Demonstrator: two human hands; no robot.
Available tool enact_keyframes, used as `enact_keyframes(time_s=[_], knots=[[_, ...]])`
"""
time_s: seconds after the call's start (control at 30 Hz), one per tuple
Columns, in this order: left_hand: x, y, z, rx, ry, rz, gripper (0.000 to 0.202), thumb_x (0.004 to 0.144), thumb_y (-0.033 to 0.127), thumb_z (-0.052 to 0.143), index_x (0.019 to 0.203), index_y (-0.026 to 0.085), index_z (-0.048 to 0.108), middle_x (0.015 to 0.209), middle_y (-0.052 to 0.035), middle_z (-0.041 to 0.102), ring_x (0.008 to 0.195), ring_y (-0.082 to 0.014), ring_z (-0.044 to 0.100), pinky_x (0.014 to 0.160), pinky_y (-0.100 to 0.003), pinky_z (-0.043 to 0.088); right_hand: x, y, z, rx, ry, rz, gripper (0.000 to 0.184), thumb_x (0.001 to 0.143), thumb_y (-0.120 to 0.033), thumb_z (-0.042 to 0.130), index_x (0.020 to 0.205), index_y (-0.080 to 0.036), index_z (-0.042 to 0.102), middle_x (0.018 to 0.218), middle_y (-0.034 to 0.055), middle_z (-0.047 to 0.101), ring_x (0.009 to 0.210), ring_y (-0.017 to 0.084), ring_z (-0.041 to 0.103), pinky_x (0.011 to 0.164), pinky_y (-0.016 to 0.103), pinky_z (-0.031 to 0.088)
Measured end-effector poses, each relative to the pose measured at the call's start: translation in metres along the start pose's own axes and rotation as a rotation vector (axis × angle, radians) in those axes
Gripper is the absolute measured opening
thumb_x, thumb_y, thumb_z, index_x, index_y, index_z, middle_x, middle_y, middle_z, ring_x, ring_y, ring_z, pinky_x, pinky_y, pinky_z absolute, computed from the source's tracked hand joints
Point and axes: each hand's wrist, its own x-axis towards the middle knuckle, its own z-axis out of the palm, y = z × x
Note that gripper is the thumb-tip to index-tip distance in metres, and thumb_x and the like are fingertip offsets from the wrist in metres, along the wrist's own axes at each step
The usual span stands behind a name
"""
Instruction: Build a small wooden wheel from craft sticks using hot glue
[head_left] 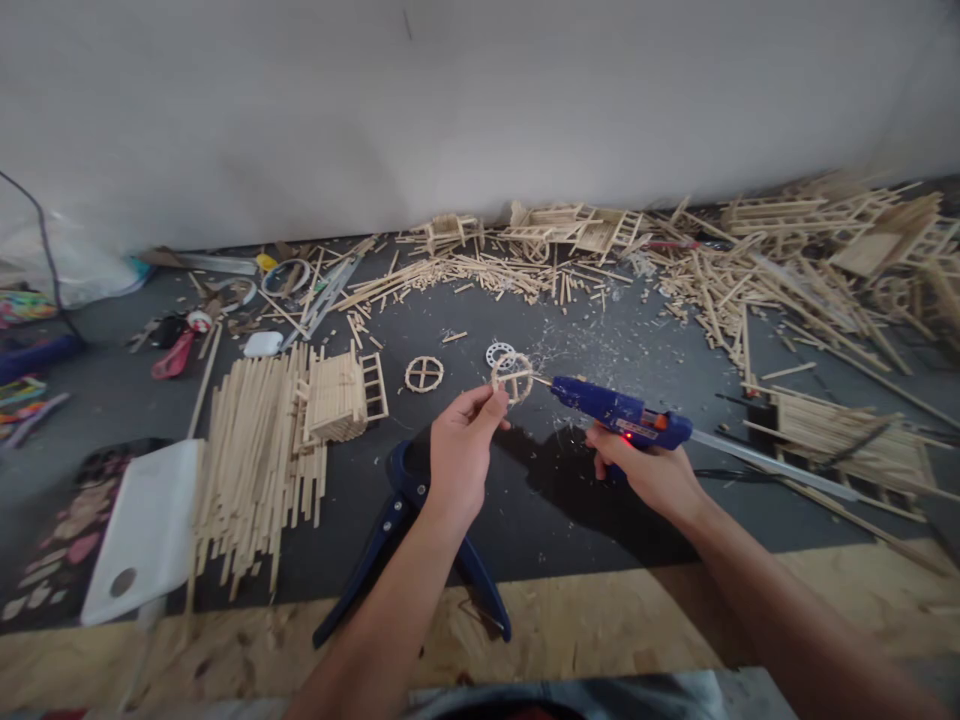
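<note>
My left hand (459,450) pinches a small round wooden wheel (513,377) and holds it up above the dark mat. My right hand (646,470) grips a blue hot glue gun (616,408) with a red light lit on its side. Its nozzle points left and touches the wheel's right edge. A second wooden wheel (424,374) lies flat on the mat to the left. A pale ring (498,353) lies just behind the held wheel.
Blue-handled cutters (405,520) lie under my left forearm. A pile of cut sticks (255,450) and a small ladder-sided frame (346,392) lie left, beside a white board (146,530). Loose sticks and built frames (570,232) crowd the wall and right side.
</note>
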Motion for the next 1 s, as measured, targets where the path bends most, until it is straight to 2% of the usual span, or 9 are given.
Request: enact_keyframes(time_s=[0.4, 1.0], knots=[[-0.0038, 0.0015, 0.0015, -0.003, -0.065, -0.031, 0.022, 0.072, 0.036, 0.072, 0.087, 0.020, 0.073, 0.078, -0.0023, 0.068, 0.065, -0.0101, 0.058, 0.067, -0.025, 0.047, -0.0028, -0.0055, 0.0024, -0.054, -0.018, 0.017, 0.025, 0.075, -0.043, 0.059, 0.066, -0.020, 0.058, 0.048, -0.0019, 0.057, 0.049, 0.015, 0.055, 0.052, 0.028, 0.042], [-0.0039, -0.0009, 0.0036, -0.032, -0.060, -0.011, 0.020, 0.070, 0.032, 0.073, 0.085, 0.019, 0.073, 0.078, -0.0031, 0.069, 0.063, -0.0109, 0.059, 0.065, -0.026, 0.048, -0.0048, -0.0081, 0.0031, -0.075, -0.014, 0.006, 0.026, 0.074, -0.042, 0.058, 0.060, -0.020, 0.057, 0.047, -0.0006, 0.057, 0.048, 0.016, 0.055, 0.050, 0.028, 0.043]])
